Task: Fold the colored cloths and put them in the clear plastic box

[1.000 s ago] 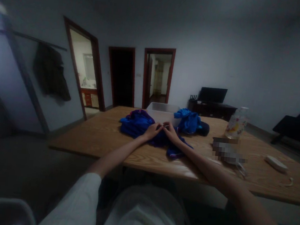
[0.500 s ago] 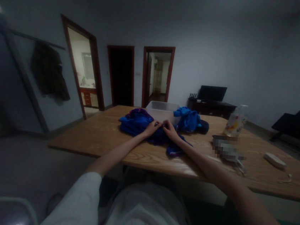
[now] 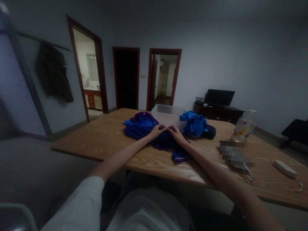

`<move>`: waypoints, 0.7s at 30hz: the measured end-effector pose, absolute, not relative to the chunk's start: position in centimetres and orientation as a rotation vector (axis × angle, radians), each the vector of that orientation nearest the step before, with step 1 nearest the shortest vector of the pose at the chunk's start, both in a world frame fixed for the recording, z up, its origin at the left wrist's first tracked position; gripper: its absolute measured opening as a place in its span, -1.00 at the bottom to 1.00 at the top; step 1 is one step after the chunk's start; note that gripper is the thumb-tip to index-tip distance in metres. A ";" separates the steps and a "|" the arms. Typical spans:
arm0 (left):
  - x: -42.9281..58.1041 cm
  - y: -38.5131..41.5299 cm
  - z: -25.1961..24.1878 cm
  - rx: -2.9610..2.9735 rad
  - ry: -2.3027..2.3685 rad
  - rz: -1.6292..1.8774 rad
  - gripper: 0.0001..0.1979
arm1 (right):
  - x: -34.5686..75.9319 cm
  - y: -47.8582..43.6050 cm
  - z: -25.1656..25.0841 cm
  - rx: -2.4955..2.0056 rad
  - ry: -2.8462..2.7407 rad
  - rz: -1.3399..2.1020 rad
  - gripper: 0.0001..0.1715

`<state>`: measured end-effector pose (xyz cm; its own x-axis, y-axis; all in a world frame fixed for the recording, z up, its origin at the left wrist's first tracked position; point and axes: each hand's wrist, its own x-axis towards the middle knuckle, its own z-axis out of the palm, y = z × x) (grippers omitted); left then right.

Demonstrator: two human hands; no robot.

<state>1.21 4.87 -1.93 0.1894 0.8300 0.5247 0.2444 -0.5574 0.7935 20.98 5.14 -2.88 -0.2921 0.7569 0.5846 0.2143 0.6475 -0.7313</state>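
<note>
Probably light and limp, the blue garment [image 3: 163, 142] should lift best by its ten-o'clock bunch [image 3: 139, 120]; left hand [image 3: 158, 131], right hand [image 3: 176, 134] curled, pinching cloth or not, can't tell.

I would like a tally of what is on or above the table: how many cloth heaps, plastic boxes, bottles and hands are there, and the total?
Cloth heaps: 2 (dark blue heap, brighter blue heap)
Plastic boxes: 1 (translucent box)
Bottles: 1 (patterned clear bottle)
Hands: 2 (left hand, right hand)
Total: 6
</note>
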 end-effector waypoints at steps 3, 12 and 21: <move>1.4 4.8 -2.1 1.912 1.001 1.355 -0.70 | 20.9 5.0 -2.9 -0.749 -1.827 0.655 -0.65; 1.5 4.2 -2.7 2.068 0.984 1.235 -0.52 | 20.7 5.0 -3.0 -0.762 -1.768 0.701 -0.66; 1.6 3.8 -2.7 2.131 1.036 1.266 -0.49 | 20.7 4.7 -2.9 -0.744 -1.790 0.709 -0.68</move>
<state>1.61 3.77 -2.67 0.2964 0.7877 0.5400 0.3738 -0.6160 0.6934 20.71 4.69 -2.86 -0.2818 0.7629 0.5819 0.1579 0.6351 -0.7561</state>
